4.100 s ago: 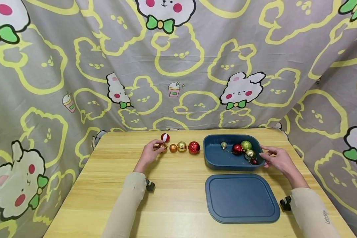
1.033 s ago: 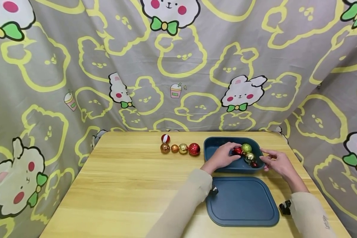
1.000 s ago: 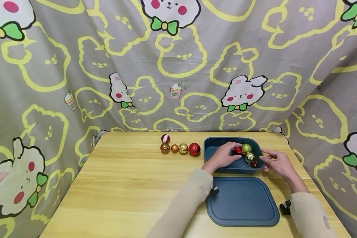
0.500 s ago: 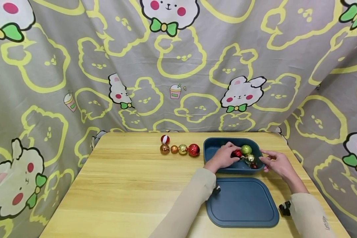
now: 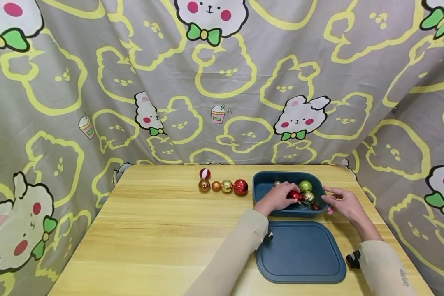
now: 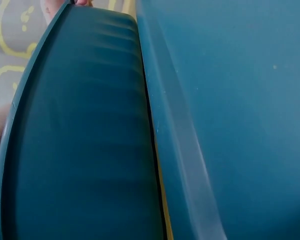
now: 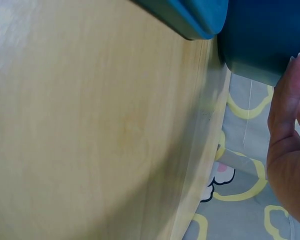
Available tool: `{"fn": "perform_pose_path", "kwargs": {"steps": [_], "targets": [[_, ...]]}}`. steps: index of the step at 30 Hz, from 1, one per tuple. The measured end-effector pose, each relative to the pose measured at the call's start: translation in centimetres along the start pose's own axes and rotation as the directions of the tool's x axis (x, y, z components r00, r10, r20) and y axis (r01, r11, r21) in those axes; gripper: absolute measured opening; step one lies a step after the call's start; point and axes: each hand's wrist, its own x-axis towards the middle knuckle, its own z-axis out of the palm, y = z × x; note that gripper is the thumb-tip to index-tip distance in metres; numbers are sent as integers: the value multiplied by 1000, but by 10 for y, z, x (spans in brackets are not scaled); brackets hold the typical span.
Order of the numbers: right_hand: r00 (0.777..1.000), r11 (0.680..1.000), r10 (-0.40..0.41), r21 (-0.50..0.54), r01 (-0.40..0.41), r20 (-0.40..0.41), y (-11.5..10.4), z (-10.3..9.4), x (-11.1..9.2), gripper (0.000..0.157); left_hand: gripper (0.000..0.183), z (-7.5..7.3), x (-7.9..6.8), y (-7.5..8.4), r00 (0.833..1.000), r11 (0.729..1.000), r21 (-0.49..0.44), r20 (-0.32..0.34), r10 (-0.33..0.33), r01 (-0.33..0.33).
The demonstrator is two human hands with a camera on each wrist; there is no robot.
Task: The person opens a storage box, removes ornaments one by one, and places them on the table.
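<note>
My left hand (image 5: 279, 196) reaches into the blue storage box (image 5: 257, 197) in the head view, fingers curled round a shiny red Christmas bauble (image 5: 294, 195). Beside that bauble lie a green glitter bauble (image 5: 305, 186), a gold one (image 5: 308, 197) and a small dark red one (image 5: 315, 207). A small pale gold bauble (image 5: 277, 183) shows just past the left fingers. My right hand (image 5: 341, 201) grips the box at its right end; its fingers (image 7: 288, 92) lie against the outer wall in the right wrist view. In the left wrist view, the box wall (image 6: 85, 125) hides most of the left hand.
The flat blue lid (image 5: 301, 253) lies in front of the box, under the left forearm's edge. Left of the box, a red glitter bauble (image 5: 240, 187), a gold one (image 5: 227, 186) and two copper ones form a row. A red-and-white bauble (image 5: 205, 174) sits behind its left end.
My left hand left the copper bauble in the row and moved right into the box. The red bauble there has shifted slightly towards me with the hand. My right hand stays at the box.
</note>
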Motion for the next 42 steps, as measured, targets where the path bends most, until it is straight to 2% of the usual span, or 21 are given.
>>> {"fn": "perform_pose_path", "kwargs": {"steps": [10, 19, 25, 34, 42], "targets": [[1000, 1000, -2, -5, 2, -2, -2, 1, -1, 56, 34, 0, 2, 0, 1000, 1000, 9, 0, 20, -20], [1000, 1000, 0, -17, -1, -13, 0, -1, -1, 56, 33, 0, 4, 0, 995, 997, -17, -66, 69, -71], [1000, 1000, -7, -15, 7, -9, 1, -1, 0, 56, 34, -1, 5, 0, 993, 997, -32, -96, 68, -72], [1000, 1000, 2, -15, -2, 3, 1, -1, -1, 56, 36, -3, 0, 2, 982, 982, -153, -165, 88, -113], [1000, 1000, -8, -3, 8, 15, 0, -1, -1, 57, 35, -19, -12, 1, 974, 952, -271, -207, 87, -143]]}}
